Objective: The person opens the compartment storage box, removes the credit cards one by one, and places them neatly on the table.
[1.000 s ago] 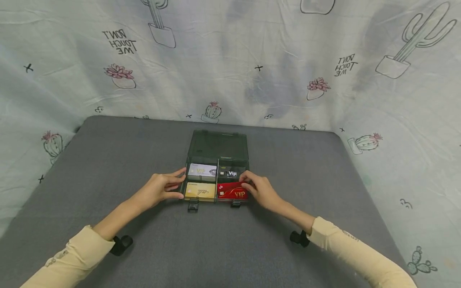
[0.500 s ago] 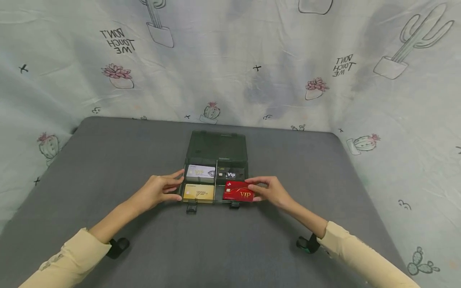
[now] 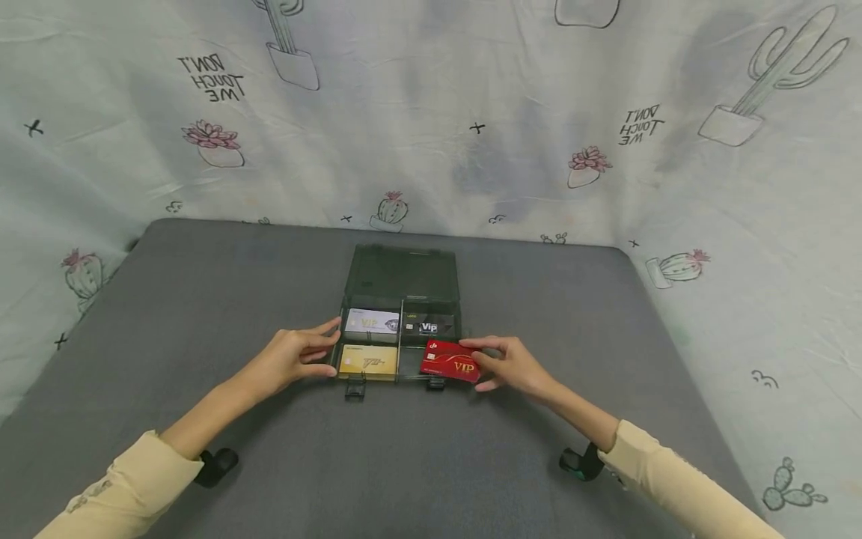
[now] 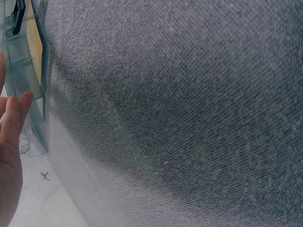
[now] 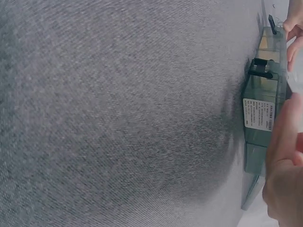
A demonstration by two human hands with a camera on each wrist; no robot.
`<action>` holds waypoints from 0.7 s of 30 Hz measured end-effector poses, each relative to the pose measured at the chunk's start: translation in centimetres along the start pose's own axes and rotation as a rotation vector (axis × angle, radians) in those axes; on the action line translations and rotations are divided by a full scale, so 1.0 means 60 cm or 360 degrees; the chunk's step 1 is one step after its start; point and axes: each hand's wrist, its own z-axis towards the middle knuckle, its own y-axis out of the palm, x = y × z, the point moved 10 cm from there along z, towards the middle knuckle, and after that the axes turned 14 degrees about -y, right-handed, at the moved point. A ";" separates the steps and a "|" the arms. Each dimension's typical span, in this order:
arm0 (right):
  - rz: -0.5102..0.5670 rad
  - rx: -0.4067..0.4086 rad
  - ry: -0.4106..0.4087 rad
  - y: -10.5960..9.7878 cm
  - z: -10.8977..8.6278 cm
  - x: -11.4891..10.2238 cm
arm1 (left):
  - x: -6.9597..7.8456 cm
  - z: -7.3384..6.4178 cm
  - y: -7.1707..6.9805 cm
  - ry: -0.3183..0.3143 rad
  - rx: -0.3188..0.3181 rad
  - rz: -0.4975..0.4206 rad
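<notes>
A dark green see-through plastic case [image 3: 402, 273] lies on the table with its lid swung back. My right hand [image 3: 515, 367] pinches a red VIP card [image 3: 447, 361] by its right edge, tilted above the front right compartment. At the case's left wall, my left hand [image 3: 286, 358] rests with extended fingertips against the side, thumb near the front corner. Inside sit a white VIP card [image 3: 370, 321] at back left, a black Vip card [image 3: 429, 326] at back right and a gold card [image 3: 368, 359] at front left.
The case has two dark latches [image 3: 355, 389] hanging at its front, and a printed white label [image 5: 258, 114] on its right side. Grey fabric covers the table [image 3: 269, 269]. A cactus-print curtain [image 3: 431, 112] hangs behind and at both sides.
My right hand has pulled the red card up from its compartment and shifted it right and toward me, uncovering part of the compartment. The left hand has stayed at the case's left wall.
</notes>
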 end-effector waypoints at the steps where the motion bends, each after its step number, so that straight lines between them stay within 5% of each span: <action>1: 0.0014 0.0008 0.0008 0.000 0.000 0.002 | 0.000 -0.001 0.000 -0.0004 -0.0002 0.0002; 7: -0.0033 0.0093 0.0053 -0.010 0.003 0.010 | -0.002 0.001 0.000 -0.0027 -0.0018 -0.0017; 10: -0.0266 0.0106 0.0037 -0.016 0.004 0.003 | -0.002 0.001 -0.001 -0.0023 -0.0014 -0.0027; 15: -0.0737 0.0061 -0.0105 -0.016 0.007 -0.023 | -0.004 -0.001 -0.002 -0.0030 -0.0014 -0.0052; 21: -0.0805 -0.0010 -0.0387 0.002 0.002 -0.043 | -0.010 -0.004 0.004 -0.0040 -0.0029 -0.0091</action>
